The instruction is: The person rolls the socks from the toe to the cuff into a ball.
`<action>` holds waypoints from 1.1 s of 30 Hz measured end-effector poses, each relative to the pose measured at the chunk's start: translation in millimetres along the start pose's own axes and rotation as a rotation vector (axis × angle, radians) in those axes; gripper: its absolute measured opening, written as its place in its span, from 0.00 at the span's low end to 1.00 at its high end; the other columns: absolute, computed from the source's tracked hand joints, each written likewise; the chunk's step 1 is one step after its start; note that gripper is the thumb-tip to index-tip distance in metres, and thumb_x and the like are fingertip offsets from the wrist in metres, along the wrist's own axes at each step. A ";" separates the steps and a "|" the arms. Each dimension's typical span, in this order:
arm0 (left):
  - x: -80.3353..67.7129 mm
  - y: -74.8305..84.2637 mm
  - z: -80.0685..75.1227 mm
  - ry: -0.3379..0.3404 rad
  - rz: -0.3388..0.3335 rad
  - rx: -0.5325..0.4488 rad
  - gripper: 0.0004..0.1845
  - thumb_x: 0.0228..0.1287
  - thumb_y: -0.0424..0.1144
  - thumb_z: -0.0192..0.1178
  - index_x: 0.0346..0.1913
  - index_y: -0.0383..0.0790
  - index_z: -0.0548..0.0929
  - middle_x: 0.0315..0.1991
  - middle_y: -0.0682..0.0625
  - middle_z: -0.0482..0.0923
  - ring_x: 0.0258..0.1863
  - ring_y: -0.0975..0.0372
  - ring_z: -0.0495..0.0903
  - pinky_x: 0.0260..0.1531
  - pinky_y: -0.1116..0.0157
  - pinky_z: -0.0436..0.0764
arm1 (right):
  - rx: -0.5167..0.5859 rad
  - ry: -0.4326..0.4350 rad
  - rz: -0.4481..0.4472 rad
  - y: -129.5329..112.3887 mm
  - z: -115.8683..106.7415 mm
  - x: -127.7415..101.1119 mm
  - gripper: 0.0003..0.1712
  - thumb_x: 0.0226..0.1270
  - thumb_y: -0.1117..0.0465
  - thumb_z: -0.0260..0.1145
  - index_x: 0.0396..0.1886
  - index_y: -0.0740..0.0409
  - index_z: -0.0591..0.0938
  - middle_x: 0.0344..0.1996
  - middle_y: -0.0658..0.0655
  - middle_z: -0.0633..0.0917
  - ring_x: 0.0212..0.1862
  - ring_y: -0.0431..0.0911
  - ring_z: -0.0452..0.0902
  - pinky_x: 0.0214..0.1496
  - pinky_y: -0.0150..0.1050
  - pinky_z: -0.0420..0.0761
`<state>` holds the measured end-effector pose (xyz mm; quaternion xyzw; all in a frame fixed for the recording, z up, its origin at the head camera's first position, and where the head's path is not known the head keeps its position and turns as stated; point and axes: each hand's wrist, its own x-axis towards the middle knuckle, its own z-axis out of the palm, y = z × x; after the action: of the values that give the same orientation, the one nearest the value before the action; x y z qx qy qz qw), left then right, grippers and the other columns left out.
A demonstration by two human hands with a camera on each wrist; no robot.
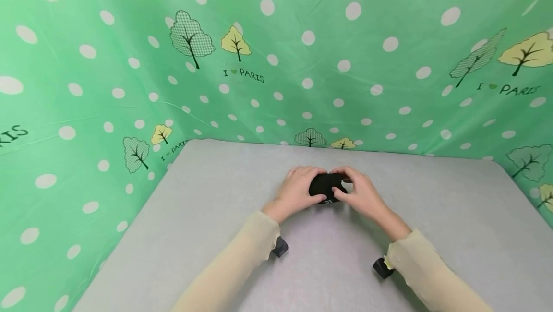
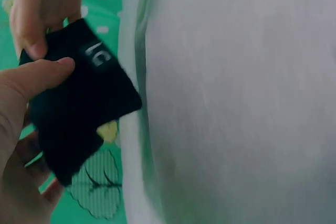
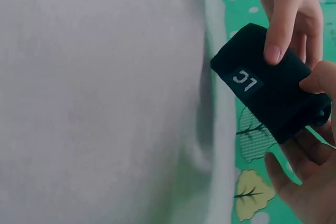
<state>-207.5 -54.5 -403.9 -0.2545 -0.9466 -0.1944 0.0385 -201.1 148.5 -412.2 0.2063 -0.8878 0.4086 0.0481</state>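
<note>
Between both hands, near the middle of the head view, is a folded black sock (image 1: 325, 185) with white lettering near one edge. My left hand (image 1: 298, 186) grips its left end, thumb in front and fingers behind. On the right end, my right hand (image 1: 359, 192) pinches with the thumb on the near face. The left wrist view shows the sock (image 2: 79, 95) with a narrower part hanging below a stepped edge. In the right wrist view the sock (image 3: 262, 80) appears as a compact folded bundle, a thumb from each hand pressing its face.
A grey cloth-covered table (image 1: 203, 254) lies under the hands. Green polka-dot fabric (image 1: 276, 96) with tree prints hangs behind it and along both sides. Small black devices sit at the left cuff (image 1: 280, 246) and the right cuff (image 1: 382, 268).
</note>
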 end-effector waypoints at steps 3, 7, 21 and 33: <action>-1.0 8.4 1.0 0.036 -0.020 -0.036 0.30 0.62 0.51 0.69 0.65 0.49 0.74 0.61 0.53 0.78 0.60 0.60 0.78 0.63 0.58 0.76 | -0.015 0.018 -0.018 -6.8 -3.2 -2.4 0.23 0.64 0.64 0.67 0.58 0.65 0.77 0.55 0.65 0.83 0.55 0.58 0.81 0.60 0.56 0.79; -2.0 11.6 4.4 0.093 -0.050 -0.108 0.28 0.60 0.48 0.71 0.62 0.49 0.75 0.58 0.53 0.79 0.56 0.61 0.80 0.56 0.60 0.80 | 0.014 0.052 -0.040 -13.1 -6.9 -6.3 0.25 0.64 0.64 0.70 0.60 0.64 0.76 0.53 0.64 0.83 0.54 0.56 0.81 0.58 0.54 0.81; -5.5 6.4 9.9 0.126 -0.164 -0.772 0.25 0.59 0.43 0.72 0.58 0.45 0.78 0.54 0.47 0.83 0.52 0.58 0.83 0.54 0.61 0.82 | 0.247 0.094 0.099 -10.2 -12.3 -23.9 0.17 0.68 0.63 0.68 0.53 0.66 0.79 0.48 0.64 0.85 0.46 0.28 0.78 0.53 0.29 0.81; -5.4 9.2 6.6 0.056 -0.189 -0.963 0.27 0.64 0.39 0.68 0.65 0.41 0.75 0.58 0.43 0.79 0.59 0.54 0.79 0.61 0.59 0.79 | 0.329 0.111 0.094 -12.1 -13.4 -24.4 0.13 0.68 0.65 0.67 0.48 0.68 0.80 0.43 0.64 0.84 0.43 0.30 0.79 0.49 0.23 0.80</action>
<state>-198.0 -47.1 -407.6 -0.1512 -0.7667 -0.6194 -0.0756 -175.1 159.5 -401.0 0.1468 -0.8134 0.5611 0.0437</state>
